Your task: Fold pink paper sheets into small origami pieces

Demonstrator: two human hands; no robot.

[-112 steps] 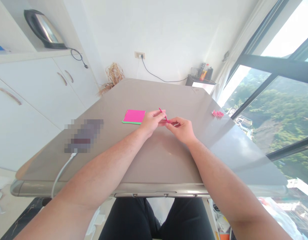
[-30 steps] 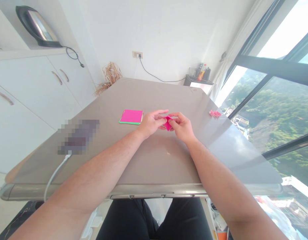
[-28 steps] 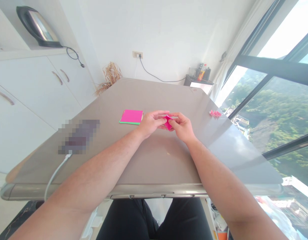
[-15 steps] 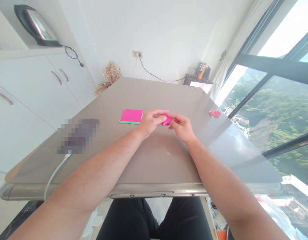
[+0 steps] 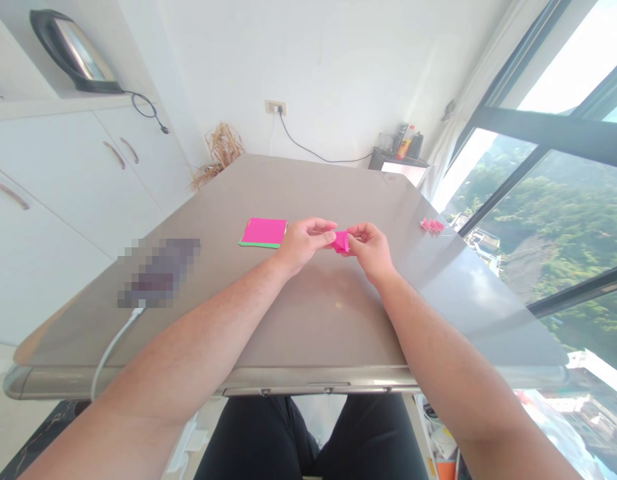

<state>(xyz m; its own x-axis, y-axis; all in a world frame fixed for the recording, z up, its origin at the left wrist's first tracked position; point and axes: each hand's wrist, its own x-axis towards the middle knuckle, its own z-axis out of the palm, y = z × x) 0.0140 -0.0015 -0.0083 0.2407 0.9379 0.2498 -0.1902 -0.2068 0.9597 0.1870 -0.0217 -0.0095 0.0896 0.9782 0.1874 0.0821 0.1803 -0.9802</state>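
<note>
A small folded piece of pink paper (image 5: 341, 242) is held above the tabletop between my two hands. My left hand (image 5: 304, 241) pinches its left side between thumb and fingers. At its right edge, my right hand (image 5: 372, 248) has thumb and fingertips closed on the paper. Folds and a pointed lower corner show on the paper, but its exact shape is too small to tell. Left of my left hand lies a stack of coloured paper sheets (image 5: 265, 231), pink on top with a green edge below.
Several small folded pink paper pieces (image 5: 432, 226) lie near the table's right edge, by the window. A blurred dark device (image 5: 161, 273) with a white cable (image 5: 111, 350) rests at the left. Bottles (image 5: 405, 143) stand beyond the grey table (image 5: 308, 180).
My right hand has shifted slightly right and its fingers have drawn back toward the paper's edge. More of the folded pink paper now shows between my hands.
</note>
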